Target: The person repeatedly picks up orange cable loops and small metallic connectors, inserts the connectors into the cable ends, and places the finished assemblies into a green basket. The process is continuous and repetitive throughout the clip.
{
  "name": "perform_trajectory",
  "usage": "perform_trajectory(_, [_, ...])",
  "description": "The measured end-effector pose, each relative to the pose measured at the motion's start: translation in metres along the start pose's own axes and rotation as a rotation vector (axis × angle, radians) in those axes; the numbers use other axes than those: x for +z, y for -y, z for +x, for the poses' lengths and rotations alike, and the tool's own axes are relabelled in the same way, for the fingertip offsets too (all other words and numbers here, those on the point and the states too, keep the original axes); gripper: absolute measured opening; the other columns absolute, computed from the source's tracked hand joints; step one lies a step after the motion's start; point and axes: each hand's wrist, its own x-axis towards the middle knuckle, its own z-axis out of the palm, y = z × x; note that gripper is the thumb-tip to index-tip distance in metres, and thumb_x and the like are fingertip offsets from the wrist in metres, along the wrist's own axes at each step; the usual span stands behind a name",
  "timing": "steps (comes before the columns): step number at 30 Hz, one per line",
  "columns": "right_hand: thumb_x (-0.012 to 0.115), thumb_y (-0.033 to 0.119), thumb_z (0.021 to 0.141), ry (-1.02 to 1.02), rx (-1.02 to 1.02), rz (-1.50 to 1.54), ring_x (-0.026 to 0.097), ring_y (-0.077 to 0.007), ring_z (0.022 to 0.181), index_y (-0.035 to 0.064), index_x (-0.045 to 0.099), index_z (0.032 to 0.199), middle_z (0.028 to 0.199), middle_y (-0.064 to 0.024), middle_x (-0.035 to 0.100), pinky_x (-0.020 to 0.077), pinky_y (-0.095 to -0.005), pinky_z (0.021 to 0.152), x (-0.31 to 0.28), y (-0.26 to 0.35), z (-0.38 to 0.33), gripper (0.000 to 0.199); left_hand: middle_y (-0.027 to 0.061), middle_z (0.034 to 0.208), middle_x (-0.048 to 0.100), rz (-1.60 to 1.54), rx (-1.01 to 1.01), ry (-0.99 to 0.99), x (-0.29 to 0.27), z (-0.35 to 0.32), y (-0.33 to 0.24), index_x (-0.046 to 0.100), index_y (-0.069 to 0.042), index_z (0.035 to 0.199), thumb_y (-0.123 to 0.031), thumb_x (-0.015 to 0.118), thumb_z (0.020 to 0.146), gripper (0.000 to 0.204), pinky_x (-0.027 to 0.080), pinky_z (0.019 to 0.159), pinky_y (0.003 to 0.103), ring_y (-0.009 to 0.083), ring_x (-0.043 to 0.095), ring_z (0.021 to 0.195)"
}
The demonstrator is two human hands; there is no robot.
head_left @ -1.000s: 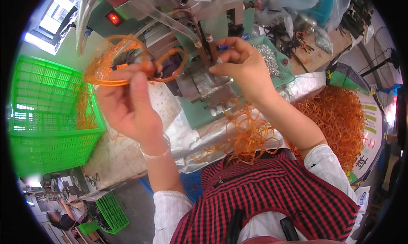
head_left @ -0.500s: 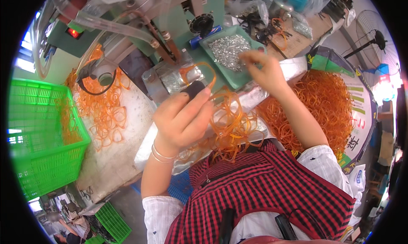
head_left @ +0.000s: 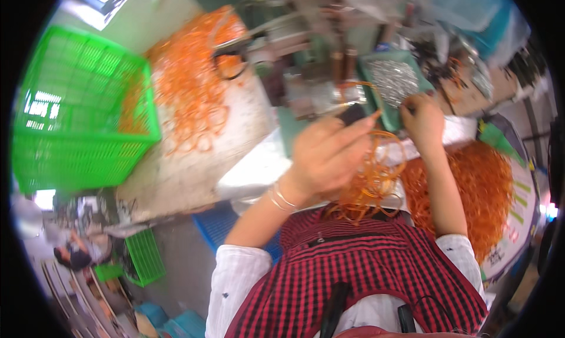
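My left hand (head_left: 326, 155) pinches a thin orange plastic loop (head_left: 372, 88) between thumb and fingers, its far end reaching toward the machine. A black cover (head_left: 352, 114) sits on one of its fingers. My right hand (head_left: 425, 123) is at the right edge of a green tray (head_left: 392, 122), with fingers curled together; whatever they hold is too small or blurred to make out. Small shiny metal pieces (head_left: 395, 82) fill the tray. A tangle of orange loops (head_left: 376, 182) lies below my hands, over the front of a red-and-black checked apron (head_left: 365, 249).
The blurred machine (head_left: 338, 49) stands ahead, behind my left hand. Many orange loops (head_left: 197, 73) cover the table at left, beside a green crate (head_left: 76, 155). At right, a large sack (head_left: 518, 220) holds a heap of orange loops (head_left: 471, 191).
The view has swung left, so things appear further right and are blurred. My right hand's fingers have closed at the tray's edge. My left hand still holds the orange loop.
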Motion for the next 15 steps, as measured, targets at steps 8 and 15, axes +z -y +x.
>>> perform_trajectory(8, [0.063, 0.004, 0.089, -0.276, -0.081, 0.242, 0.066, -0.0289, 0.088, 0.0039, 0.07, 0.104, 0.094, -0.0135, 0.069, 0.0501, -0.0358, 0.078, -0.013, -0.016, -0.011, 0.017, 0.0134, 0.106, 0.069, 0.681, -0.588, -0.282, -0.113, -0.053, 0.008, 0.067, -0.005, 0.098, -0.006, 0.069, 0.085, 0.012, 0.046, 0.093, 0.043, 0.0311, 0.063, 0.102])
perform_trajectory(15, [0.067, 0.008, 0.087, -0.238, -0.176, 0.38, 0.066, -0.0311, 0.091, 0.0053, 0.073, 0.097, 0.096, -0.0128, 0.071, 0.0503, -0.0381, 0.082, 0.003, 0.036, 0.022, 0.013, 0.0134, 0.108, 0.067, 1.368, -0.948, 0.231, -0.166, -0.084, 0.16, 0.074, -0.002, 0.089, -0.038, 0.07, 0.085, 0.036, 0.047, 0.093, 0.042, 0.0319, 0.058, 0.106])
